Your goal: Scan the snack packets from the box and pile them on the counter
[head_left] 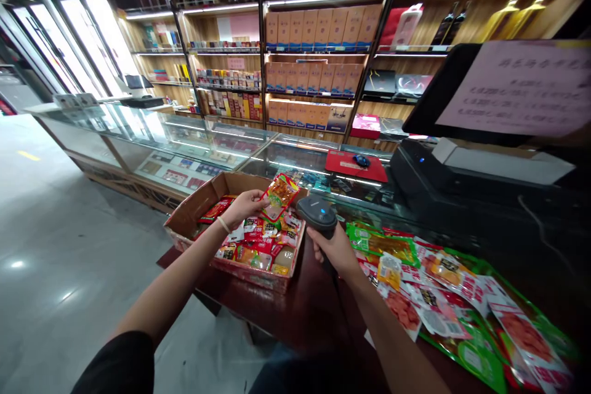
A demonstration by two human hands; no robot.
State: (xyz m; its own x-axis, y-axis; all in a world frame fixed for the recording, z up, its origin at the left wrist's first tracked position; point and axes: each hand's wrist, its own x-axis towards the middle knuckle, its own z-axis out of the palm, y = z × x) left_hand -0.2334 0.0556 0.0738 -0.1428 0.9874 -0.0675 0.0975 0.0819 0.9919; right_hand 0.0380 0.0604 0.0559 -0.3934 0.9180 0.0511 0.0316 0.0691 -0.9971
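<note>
Pinched in my left hand (pixel 247 206) is a red and yellow snack packet (pixel 281 196) with a clear window, raised over an open cardboard box (pixel 189 203). Several small snack packets (pixel 253 231), mostly red and white, lie inside that box. My right hand (pixel 335 246) is wrapped round the handle of a black barcode scanner (pixel 317 212) with a blue light on top. The scanner's head is just right of the held packet, apart from it or nearly touching; I cannot tell exactly. Right of my right forearm spreads a pile of snack packets (pixel 429 295).
A dark red tabletop (pixel 309 314) supports the box and the pile. Behind stands a glass display counter (pixel 221 141) with a red mat (pixel 337 163) and a mouse (pixel 361 160). A monitor (pixel 438 86) with a pink paper sheet is at right. Shelves (pixel 318 55) of boxed goods line the wall.
</note>
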